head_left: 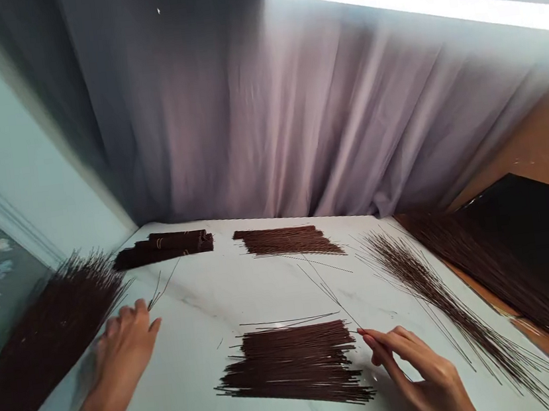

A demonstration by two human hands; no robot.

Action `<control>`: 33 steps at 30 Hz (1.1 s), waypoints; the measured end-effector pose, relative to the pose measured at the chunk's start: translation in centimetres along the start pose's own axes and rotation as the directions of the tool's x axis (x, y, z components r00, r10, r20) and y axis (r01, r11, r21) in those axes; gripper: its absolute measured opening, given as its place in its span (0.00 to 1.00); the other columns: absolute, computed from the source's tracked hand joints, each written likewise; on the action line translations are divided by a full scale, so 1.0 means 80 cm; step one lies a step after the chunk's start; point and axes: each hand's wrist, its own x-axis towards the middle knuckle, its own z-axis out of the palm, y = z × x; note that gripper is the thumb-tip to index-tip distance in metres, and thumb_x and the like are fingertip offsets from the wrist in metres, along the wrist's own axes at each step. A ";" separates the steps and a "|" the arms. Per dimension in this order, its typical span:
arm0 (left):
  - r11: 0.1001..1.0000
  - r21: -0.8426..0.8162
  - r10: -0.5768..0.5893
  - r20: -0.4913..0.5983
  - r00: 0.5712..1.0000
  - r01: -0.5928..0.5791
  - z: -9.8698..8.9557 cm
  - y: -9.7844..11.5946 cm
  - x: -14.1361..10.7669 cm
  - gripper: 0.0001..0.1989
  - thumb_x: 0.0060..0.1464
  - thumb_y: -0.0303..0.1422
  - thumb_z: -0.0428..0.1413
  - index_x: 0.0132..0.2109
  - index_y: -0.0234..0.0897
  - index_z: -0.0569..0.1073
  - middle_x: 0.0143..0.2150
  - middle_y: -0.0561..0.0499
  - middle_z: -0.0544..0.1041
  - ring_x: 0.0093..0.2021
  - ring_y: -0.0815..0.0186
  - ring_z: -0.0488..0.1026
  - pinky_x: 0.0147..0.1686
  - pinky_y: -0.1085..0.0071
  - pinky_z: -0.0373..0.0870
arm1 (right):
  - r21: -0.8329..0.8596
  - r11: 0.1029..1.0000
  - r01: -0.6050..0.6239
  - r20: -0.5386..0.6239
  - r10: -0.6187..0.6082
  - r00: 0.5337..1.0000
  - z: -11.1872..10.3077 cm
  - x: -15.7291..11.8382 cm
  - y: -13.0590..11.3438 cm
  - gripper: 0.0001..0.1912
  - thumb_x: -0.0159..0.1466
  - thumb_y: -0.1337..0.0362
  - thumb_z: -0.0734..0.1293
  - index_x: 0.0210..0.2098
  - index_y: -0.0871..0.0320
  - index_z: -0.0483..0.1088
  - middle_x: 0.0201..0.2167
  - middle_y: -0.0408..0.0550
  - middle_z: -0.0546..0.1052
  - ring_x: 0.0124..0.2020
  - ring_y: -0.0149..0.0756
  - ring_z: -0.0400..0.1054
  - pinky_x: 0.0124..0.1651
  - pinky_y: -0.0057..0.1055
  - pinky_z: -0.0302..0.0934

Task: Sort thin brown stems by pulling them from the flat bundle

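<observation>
My right hand [419,368] pinches a thin dark brown stick [346,311] between thumb and fingertips, at the right end of a flat row of similar sticks [298,362]. The held stick slants up and away, meeting a couple of other loose ones. My left hand [126,344] is closed, knuckles up, beside a large bundle of brown sticks [54,332]. A few thin sticks [161,291] poke out past its fingers; their lower ends are hidden by the hand.
On the white marbled table [189,403], tied dark bundles [169,246] lie at the back left. A second row of sticks [291,240] is at the back middle. Loose sticks [447,304] fan out on the right, with another dark pile [503,277] beyond. A curtain [243,116] hangs behind.
</observation>
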 end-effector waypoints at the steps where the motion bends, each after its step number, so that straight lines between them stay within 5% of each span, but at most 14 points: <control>1: 0.999 0.018 -0.027 0.025 0.999 0.026 0.004 -0.015 -0.004 0.16 0.66 0.33 0.44 0.44 0.27 0.73 0.41 0.29 0.77 0.43 0.36 0.76 0.33 0.54 0.70 | 0.011 1.000 0.013 0.000 -0.013 1.000 0.002 0.000 -0.001 0.10 0.70 0.62 0.66 0.48 0.53 0.77 0.26 0.45 0.77 0.27 0.36 0.71 0.29 0.30 0.67; 4: 0.999 -0.050 -0.002 0.095 0.995 0.007 0.020 -0.037 -0.020 0.16 0.67 0.31 0.38 0.39 0.35 0.69 0.37 0.37 0.76 0.38 0.46 0.78 0.30 0.62 0.67 | 0.042 0.999 0.022 0.018 -0.023 1.000 0.011 -0.004 -0.005 0.11 0.69 0.62 0.67 0.49 0.53 0.77 0.28 0.46 0.78 0.27 0.36 0.72 0.29 0.31 0.68; 9: 0.968 -0.251 0.032 0.036 0.999 -0.022 0.035 -0.038 -0.027 0.12 0.67 0.34 0.40 0.39 0.40 0.66 0.37 0.43 0.77 0.38 0.53 0.78 0.33 0.65 0.67 | 0.102 0.994 0.036 -0.011 -0.035 0.999 0.044 -0.018 -0.024 0.13 0.67 0.68 0.69 0.51 0.52 0.76 0.29 0.45 0.79 0.28 0.35 0.71 0.31 0.31 0.69; 12: 0.784 -0.619 -0.042 0.020 0.999 0.045 0.021 -0.024 -0.025 0.10 0.63 0.40 0.47 0.40 0.41 0.67 0.34 0.49 0.76 0.36 0.55 0.76 0.35 0.66 0.69 | 0.127 0.991 0.036 -0.056 -0.030 0.998 0.069 -0.022 -0.045 0.12 0.68 0.67 0.68 0.51 0.53 0.76 0.27 0.45 0.77 0.27 0.36 0.70 0.32 0.32 0.68; 15: 0.390 -0.920 0.069 0.069 0.995 0.036 -0.007 0.017 -0.041 0.15 0.61 0.47 0.53 0.42 0.40 0.71 0.31 0.53 0.73 0.36 0.60 0.73 0.39 0.69 0.69 | 0.163 0.987 -0.009 -0.158 0.035 0.987 0.093 -0.021 -0.071 0.10 0.70 0.66 0.66 0.48 0.54 0.77 0.27 0.46 0.78 0.25 0.35 0.69 0.28 0.32 0.66; 20: 0.004 -0.996 0.173 0.087 0.981 0.088 -0.024 0.121 -0.102 0.16 0.65 0.48 0.54 0.45 0.39 0.73 0.30 0.54 0.70 0.34 0.64 0.69 0.39 0.73 0.67 | -0.086 0.996 0.018 -0.351 -0.047 0.935 0.132 -0.019 -0.110 0.15 0.67 0.70 0.69 0.52 0.53 0.77 0.24 0.43 0.78 0.22 0.34 0.68 0.27 0.31 0.62; 25: -0.192 -0.970 0.235 0.104 0.966 0.151 -0.001 0.190 -0.141 0.18 0.66 0.49 0.52 0.38 0.39 0.71 0.32 0.54 0.68 0.33 0.66 0.67 0.37 0.74 0.67 | -0.216 0.976 0.008 -0.395 -0.094 0.914 0.146 -0.018 -0.124 0.17 0.65 0.74 0.70 0.53 0.56 0.77 0.26 0.43 0.81 0.22 0.33 0.70 0.31 0.32 0.62; 33: -0.305 -0.934 0.178 0.134 0.975 0.184 -0.007 0.224 -0.160 0.16 0.63 0.49 0.57 0.45 0.41 0.73 0.39 0.48 0.78 0.40 0.61 0.76 0.41 0.71 0.73 | -0.144 0.990 0.007 -0.424 -0.068 0.903 0.141 -0.013 -0.115 0.16 0.65 0.73 0.69 0.51 0.56 0.78 0.36 0.47 0.85 0.23 0.33 0.74 0.27 0.31 0.63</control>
